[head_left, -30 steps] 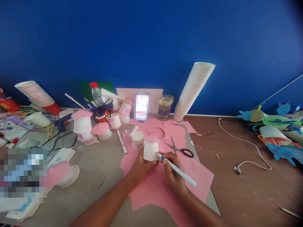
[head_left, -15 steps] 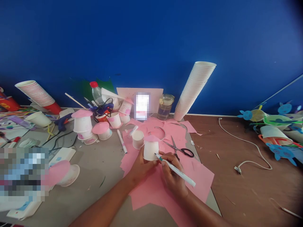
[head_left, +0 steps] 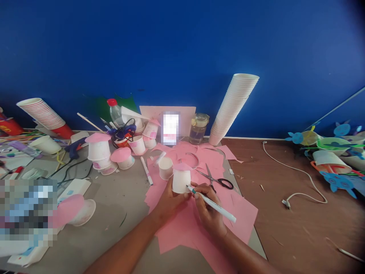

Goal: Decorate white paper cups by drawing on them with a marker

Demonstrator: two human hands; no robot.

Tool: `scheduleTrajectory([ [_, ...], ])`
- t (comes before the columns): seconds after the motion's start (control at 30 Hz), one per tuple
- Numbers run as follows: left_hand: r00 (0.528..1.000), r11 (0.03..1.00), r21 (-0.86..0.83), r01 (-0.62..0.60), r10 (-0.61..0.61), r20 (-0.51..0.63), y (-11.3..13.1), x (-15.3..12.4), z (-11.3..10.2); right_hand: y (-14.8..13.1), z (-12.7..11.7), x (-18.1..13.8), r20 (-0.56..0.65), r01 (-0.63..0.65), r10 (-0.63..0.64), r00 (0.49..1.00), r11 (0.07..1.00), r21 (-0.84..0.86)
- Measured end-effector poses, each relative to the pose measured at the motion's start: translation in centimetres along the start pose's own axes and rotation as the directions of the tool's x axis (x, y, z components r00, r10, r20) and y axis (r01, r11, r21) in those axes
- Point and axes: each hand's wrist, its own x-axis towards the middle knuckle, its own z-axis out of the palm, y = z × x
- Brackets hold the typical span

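A tall stack of white cups (head_left: 232,108) is leaned against the blue wall (head_left: 182,49), with a glass jar (head_left: 199,129) set just beside its foot. Scissors (head_left: 218,179) are laid on the pink paper sheets (head_left: 242,213), and a white cable (head_left: 296,173) is trailed across the brown tabletop (head_left: 299,228). At the left, a red-striped cup stack (head_left: 42,114) is tipped on its side, near cups capped with pink discs (head_left: 98,146).

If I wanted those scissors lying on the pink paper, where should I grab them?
Probably by the black handle loops of the scissors, coming from the right: they lie flat with blades splayed open toward the left, loops at the right end.
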Motion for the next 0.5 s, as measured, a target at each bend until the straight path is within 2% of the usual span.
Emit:
scheduleTrajectory([
  [0.2, 1.000, 1.000, 0.013, 0.000, 0.000, -0.004, 0.20, -0.07, 0.14, 0.05, -0.03, 0.02, 0.003, -0.006, 0.006, 1.000, 1.000, 0.029],
  [0.37, 0.999, 0.999, 0.029, 0.020, -0.019, -0.026, 0.17, -0.19, -0.03, -0.09, 0.04, 0.23, -0.082, -0.041, 0.048, 0.995, 0.995, 0.087],
  [0.5, 0.999, 0.999, 0.031, 0.032, -0.031, -0.037, 0.11, -0.18, -0.02, -0.16, 0.11, 0.39, -0.119, -0.031, 0.037, 0.992, 0.998, 0.057],
])
